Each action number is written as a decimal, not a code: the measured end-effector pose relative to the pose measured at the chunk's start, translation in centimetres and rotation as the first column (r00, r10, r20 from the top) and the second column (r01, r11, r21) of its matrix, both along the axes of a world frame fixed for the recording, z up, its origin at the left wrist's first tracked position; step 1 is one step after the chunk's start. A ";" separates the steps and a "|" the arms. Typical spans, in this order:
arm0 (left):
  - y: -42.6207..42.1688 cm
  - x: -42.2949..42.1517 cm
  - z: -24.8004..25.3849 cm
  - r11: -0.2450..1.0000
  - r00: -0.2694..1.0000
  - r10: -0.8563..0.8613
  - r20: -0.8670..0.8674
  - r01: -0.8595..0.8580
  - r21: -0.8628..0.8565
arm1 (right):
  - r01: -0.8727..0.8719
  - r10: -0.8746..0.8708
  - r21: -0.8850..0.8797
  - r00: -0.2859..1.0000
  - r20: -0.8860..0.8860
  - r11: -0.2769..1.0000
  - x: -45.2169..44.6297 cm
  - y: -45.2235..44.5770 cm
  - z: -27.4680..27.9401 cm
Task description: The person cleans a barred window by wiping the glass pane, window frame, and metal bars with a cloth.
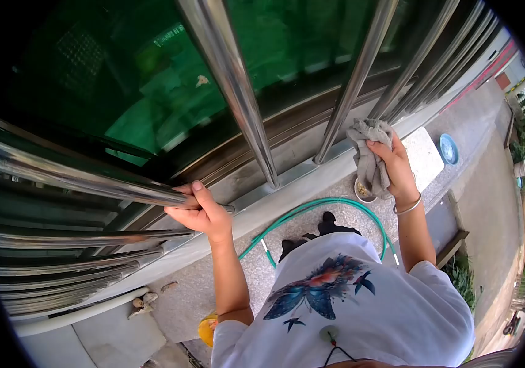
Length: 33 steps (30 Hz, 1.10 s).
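Note:
My left hand [204, 214] is wrapped round the lower end of a shiny metal bar [91, 184], its thumb lying along the top. In my right hand [395, 162] is a crumpled grey cloth [369, 144], pinched between thumb and fingers. The cloth hangs down beside the lower ends of more bars [354, 86] to the right; whether it touches them I cannot tell. Another upright bar [238, 92] stands between my hands. Behind the bars is a green-tinted window pane [152, 92] in a dark frame.
A green hose [296, 211] loops on the ground around my feet. Below the cloth sits a small bowl [363, 189]. Further right are a white board [418, 156] and a blue basin [449, 149]. Something yellow [207, 329] stands by my left elbow. A pale ledge [256, 211] runs under the bars.

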State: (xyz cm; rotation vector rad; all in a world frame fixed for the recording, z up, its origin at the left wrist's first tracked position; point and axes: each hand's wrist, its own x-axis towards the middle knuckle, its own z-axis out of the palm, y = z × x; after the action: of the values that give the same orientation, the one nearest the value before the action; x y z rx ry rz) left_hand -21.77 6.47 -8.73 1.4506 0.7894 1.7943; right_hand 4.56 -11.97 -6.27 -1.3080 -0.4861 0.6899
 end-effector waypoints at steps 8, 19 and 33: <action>-0.9 0.9 0.8 0.996 0.996 0.083 -0.013 -0.084 -0.037 | -0.078 0.106 0.177 0.982 -0.155 0.981 7.1 -1.6 3.4; -0.1 1.8 -0.2 0.955 0.956 0.293 -0.011 -0.293 0.040 | -0.317 0.250 0.002 0.750 0.613 0.948 15.9 5.0 2.0; -0.2 1.5 -0.6 0.926 0.925 0.375 -0.065 -0.376 -0.013 | -0.621 -0.495 0.083 -0.528 0.690 0.779 5.8 21.0 6.9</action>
State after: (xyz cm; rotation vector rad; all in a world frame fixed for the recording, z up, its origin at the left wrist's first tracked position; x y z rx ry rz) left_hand -20.32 6.24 -9.35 1.4130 1.1838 2.0169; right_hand 10.39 9.07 0.62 -0.6559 -2.3375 -1.1229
